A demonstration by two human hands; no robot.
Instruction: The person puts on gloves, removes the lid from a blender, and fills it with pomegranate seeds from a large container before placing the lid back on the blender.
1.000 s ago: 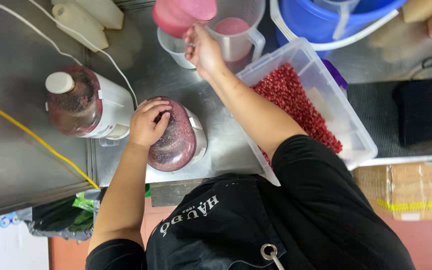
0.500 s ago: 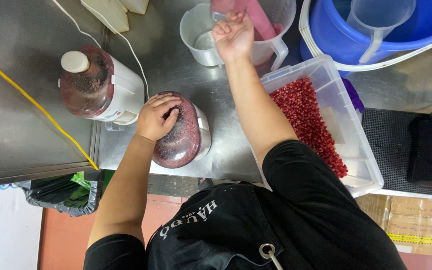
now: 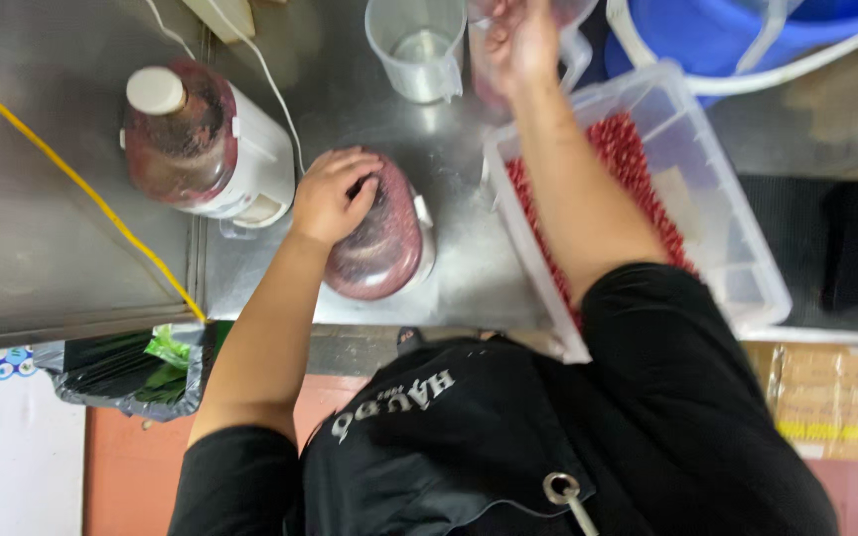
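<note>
My left hand [image 3: 330, 194] presses down on the top of a blender jar [image 3: 384, 243] full of dark red pulp, which stands on a white base at the front of the steel counter [image 3: 42, 278]. Far out, my right hand [image 3: 520, 40] has curled fingers at a clear jug [image 3: 576, 45] with pink contents. The top edge of the frame cuts off what it grips. A clear plastic tub [image 3: 727, 228] of red seeds [image 3: 638, 169] lies under my right forearm.
A second blender [image 3: 191, 149] with a white cap stands to the left. An empty clear measuring cup [image 3: 419, 50] sits beside the jug, and a blue basin [image 3: 747, 40] is at the far right. A yellow cable [image 3: 101, 208] crosses the counter. A dark bag [image 3: 131, 372] hangs below its edge.
My right hand has lowered from holding a pink cup above the jug down to the jug's rim. The left hand stays on the blender jar.
</note>
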